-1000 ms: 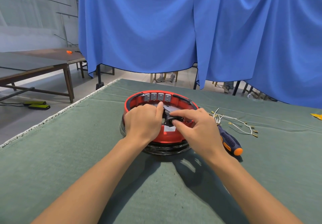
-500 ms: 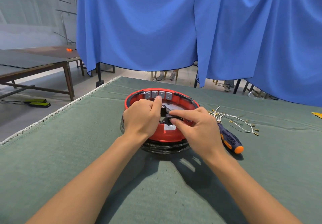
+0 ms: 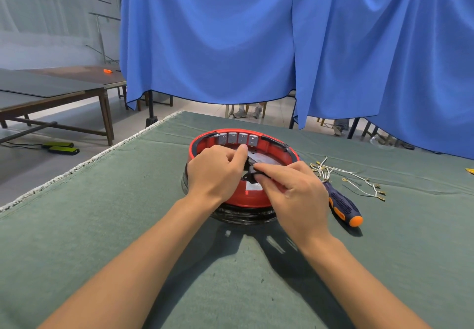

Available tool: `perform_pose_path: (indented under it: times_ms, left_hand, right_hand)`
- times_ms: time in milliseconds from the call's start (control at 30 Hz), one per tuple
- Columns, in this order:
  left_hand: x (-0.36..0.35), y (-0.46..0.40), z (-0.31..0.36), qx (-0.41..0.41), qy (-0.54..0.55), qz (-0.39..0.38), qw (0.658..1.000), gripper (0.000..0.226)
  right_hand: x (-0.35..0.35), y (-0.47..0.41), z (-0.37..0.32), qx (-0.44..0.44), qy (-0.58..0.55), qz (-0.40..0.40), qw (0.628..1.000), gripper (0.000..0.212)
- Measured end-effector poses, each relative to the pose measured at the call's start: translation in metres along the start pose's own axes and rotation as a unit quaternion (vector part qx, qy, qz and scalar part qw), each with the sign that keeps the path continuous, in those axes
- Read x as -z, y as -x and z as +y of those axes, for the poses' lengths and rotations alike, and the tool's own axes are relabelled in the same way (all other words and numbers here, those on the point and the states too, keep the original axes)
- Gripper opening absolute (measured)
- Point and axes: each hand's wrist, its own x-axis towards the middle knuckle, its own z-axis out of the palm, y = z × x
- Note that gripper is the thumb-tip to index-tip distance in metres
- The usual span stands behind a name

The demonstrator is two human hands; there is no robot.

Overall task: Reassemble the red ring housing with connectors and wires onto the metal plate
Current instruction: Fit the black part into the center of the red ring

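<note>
Side table (image 3: 59, 90): far left, beyond the work table. Green cloth (image 3: 107, 226): covers the work table. Left hand (image 3: 214, 172): fingers curled, thumb touching a small black part (image 3: 252, 171) inside the red ring (image 3: 246, 200). Red ring: centre of cloth, on a dark round base (image 3: 241, 216); grey connectors (image 3: 237, 138) along its far inner wall. Right hand (image 3: 292, 190): pinching the same black part. Screwdriver (image 3: 343, 207): just right of ring. Loose wires (image 3: 351, 177): beside it, on the cloth.
</note>
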Motion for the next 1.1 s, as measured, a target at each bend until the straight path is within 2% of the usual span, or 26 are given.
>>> perform_pose_path:
  times_ms: [267,433,633,733,867,1033,1100]
  left_hand:
    - [-0.006,0.001,-0.001,0.01,-0.006,0.033,0.999,0.068]
    - [-0.006,0.003,0.0,0.002,-0.015,0.036,0.999,0.067]
    - [-0.005,0.003,0.001,0.003,-0.01,0.034,0.999,0.068]
    - [-0.003,0.004,0.002,-0.002,-0.022,0.024,0.999,0.061]
    - [0.0,0.008,0.001,-0.046,-0.106,-0.01,0.993,0.048]
    - [0.003,0.011,0.001,-0.085,-0.119,-0.005,0.989,0.052]
    - [0.004,0.011,0.0,-0.093,-0.111,-0.007,0.989,0.054]
  right_hand:
    - [0.001,0.0,0.001,0.07,0.044,0.017,0.996,0.014]
    - [-0.001,0.002,-0.001,0.046,0.031,0.025,0.998,0.016]
    - [-0.003,0.002,0.001,0.075,0.049,0.01,0.996,0.015]
    - [-0.004,0.002,0.004,0.081,0.048,-0.001,0.996,0.015]
    - [-0.001,0.001,0.008,0.095,0.069,-0.023,0.993,0.016]
    - [0.003,0.0,0.007,0.033,0.019,-0.056,0.998,0.021]
    - [0.004,-0.001,0.009,-0.017,-0.022,-0.049,0.998,0.027]
